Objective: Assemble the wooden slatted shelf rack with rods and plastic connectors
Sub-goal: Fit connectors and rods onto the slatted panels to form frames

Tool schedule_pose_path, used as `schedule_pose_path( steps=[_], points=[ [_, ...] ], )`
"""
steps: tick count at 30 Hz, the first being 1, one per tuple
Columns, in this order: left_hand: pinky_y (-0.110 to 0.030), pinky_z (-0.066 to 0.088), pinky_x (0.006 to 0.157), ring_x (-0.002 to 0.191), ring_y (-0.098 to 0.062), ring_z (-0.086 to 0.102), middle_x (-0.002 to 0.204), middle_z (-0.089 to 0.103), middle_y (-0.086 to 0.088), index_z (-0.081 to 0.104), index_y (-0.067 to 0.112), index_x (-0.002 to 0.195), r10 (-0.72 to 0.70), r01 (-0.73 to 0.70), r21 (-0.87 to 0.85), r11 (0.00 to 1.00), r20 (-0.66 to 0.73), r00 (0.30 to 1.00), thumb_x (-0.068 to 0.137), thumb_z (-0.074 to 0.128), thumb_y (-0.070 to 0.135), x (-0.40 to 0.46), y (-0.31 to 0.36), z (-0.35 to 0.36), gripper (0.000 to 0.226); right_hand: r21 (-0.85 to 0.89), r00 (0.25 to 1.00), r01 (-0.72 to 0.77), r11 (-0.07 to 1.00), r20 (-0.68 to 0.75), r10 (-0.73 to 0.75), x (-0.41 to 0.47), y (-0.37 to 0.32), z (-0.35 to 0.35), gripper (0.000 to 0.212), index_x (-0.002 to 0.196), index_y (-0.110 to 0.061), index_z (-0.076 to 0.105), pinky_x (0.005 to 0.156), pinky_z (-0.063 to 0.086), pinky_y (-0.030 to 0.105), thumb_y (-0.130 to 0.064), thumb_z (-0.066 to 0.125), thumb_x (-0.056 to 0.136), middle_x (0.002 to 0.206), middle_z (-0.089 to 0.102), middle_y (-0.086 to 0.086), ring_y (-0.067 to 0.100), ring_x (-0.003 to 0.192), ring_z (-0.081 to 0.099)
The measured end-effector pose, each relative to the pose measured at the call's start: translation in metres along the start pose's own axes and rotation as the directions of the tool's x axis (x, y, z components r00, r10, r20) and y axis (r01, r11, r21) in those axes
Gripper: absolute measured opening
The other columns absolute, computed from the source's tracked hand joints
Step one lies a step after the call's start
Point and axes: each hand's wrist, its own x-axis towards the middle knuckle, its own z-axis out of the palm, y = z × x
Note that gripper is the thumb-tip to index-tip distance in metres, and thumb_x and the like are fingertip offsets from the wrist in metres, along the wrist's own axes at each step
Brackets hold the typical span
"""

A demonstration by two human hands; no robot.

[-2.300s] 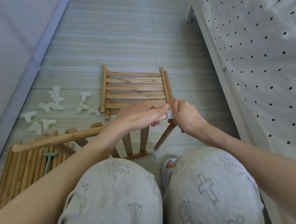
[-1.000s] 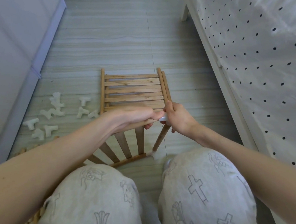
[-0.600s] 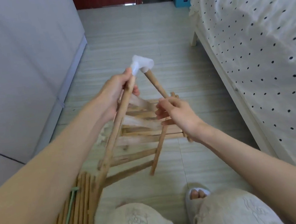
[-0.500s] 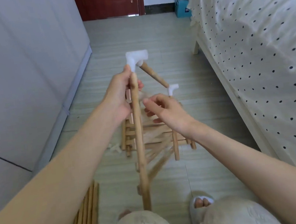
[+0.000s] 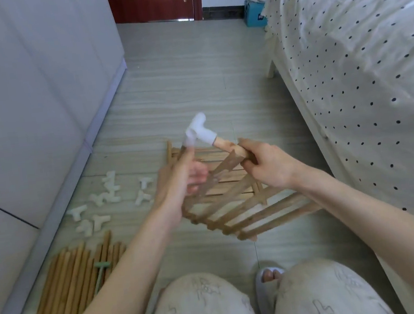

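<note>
A wooden slatted shelf panel (image 5: 247,212) is held tilted in the air above the floor. My left hand (image 5: 180,179) grips a rod whose top end sits in a white plastic connector (image 5: 198,131). My right hand (image 5: 267,166) grips the panel's upper side rail, which also enters that connector. A second slatted panel (image 5: 187,154) lies flat on the floor behind, mostly hidden by my hands. Several loose white connectors (image 5: 101,199) lie on the floor to the left. A bundle of wooden rods (image 5: 68,288) lies at lower left.
A pale green tool (image 5: 100,272) lies on the rod bundle. A grey cabinet wall (image 5: 24,115) runs along the left, a bed with a dotted cover (image 5: 360,70) along the right. My knees (image 5: 259,302) fill the bottom; a blue box (image 5: 254,16) stands far back.
The panel was lifted off the floor and swung upright, then tilted down to the right. My right hand moved from the short rod to the upper rail. The camera tipped up, then down.
</note>
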Motion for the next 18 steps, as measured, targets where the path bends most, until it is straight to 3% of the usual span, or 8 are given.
schedule_pose_path(
  steps=[2,3,4,6,9,11,14,18],
  points=[
    [-0.034,0.045,0.073,0.082,-0.024,0.062,0.078,0.066,-0.004,0.056,0.016,0.073,0.036,-0.033,0.015,0.999,-0.315,0.948,0.092,0.045,0.047,0.002,-0.017,-0.019,0.038,-0.037,0.996,0.038,0.999,0.086,-0.035,0.000,-0.001,0.009,0.018,0.091,-0.019,0.054,0.064,0.028,0.019,-0.003,0.046,0.087,0.080,0.055,-0.004,0.027,0.087,0.054],
    [-0.037,0.045,0.078,0.087,-0.025,0.060,0.087,0.064,-0.006,0.054,0.017,0.080,0.058,-0.045,0.044,0.998,-0.393,0.918,0.093,0.041,0.048,0.006,-0.021,-0.027,0.036,-0.068,0.989,0.051,0.996,0.144,-0.041,0.001,-0.004,0.016,0.017,0.084,-0.022,0.049,0.066,0.030,0.021,-0.005,0.047,0.086,0.081,0.056,-0.003,0.027,0.088,0.055],
    [-0.038,0.045,0.080,0.088,-0.023,0.058,0.091,0.062,-0.005,0.054,0.016,0.089,0.074,-0.044,0.083,0.996,-0.393,0.916,0.093,0.037,0.049,0.011,-0.023,-0.032,0.037,-0.096,0.979,0.058,0.994,0.202,-0.037,0.002,-0.007,0.024,0.017,0.077,-0.023,0.045,0.070,0.033,0.025,-0.008,0.048,0.084,0.082,0.056,-0.002,0.028,0.090,0.055],
    [-0.033,0.042,0.068,0.075,-0.017,0.057,0.082,0.060,-0.001,0.059,0.015,0.097,0.042,0.001,0.155,0.988,-0.273,0.961,0.094,0.032,0.054,0.019,-0.022,-0.037,0.047,-0.120,0.956,0.059,0.991,0.292,-0.021,0.005,-0.015,0.037,0.021,0.067,-0.028,0.043,0.070,0.037,0.028,-0.017,0.051,0.083,0.078,0.051,-0.008,0.024,0.086,0.052],
    [-0.027,0.042,0.067,0.069,-0.017,0.062,0.080,0.067,-0.005,0.061,0.016,0.091,-0.147,0.157,0.150,0.976,-0.072,0.986,0.092,0.035,0.059,0.023,-0.026,-0.041,0.050,-0.140,0.924,0.048,0.989,0.382,0.010,0.009,-0.021,0.047,0.019,0.070,-0.031,0.042,0.072,0.046,0.035,-0.033,0.054,0.084,0.084,0.054,-0.004,0.021,0.084,0.053],
    [-0.029,0.043,0.071,0.067,-0.021,0.058,0.075,0.067,-0.012,0.056,0.016,0.082,-0.206,0.219,0.182,0.959,-0.088,0.975,0.092,0.036,0.059,0.024,-0.032,-0.047,0.048,-0.172,0.905,0.092,0.981,0.425,-0.010,0.011,-0.021,0.053,0.023,0.070,-0.031,0.041,0.072,0.044,0.035,-0.041,0.054,0.087,0.084,0.055,-0.003,0.019,0.082,0.052],
    [-0.025,0.040,0.052,0.060,-0.019,0.053,0.066,0.058,-0.004,0.051,0.015,0.072,-0.251,0.273,0.186,0.944,-0.133,0.959,0.091,0.040,0.058,0.024,-0.044,-0.053,0.048,-0.195,0.863,0.186,0.963,0.500,-0.065,0.010,-0.024,0.066,0.027,0.070,-0.031,0.041,0.076,0.045,0.037,-0.046,0.052,0.090,0.081,0.051,-0.005,0.019,0.082,0.051],
    [-0.024,0.029,0.045,0.050,-0.016,0.040,0.057,0.043,0.000,0.044,0.018,0.061,-0.296,0.319,0.150,0.936,-0.159,0.942,0.092,0.049,0.044,0.022,-0.059,-0.053,0.041,-0.247,0.820,0.318,0.915,0.556,-0.135,0.011,-0.028,0.085,0.026,0.079,-0.022,0.046,0.077,0.044,0.037,-0.045,0.052,0.089,0.086,0.051,-0.001,0.018,0.083,0.047]
  ],
)
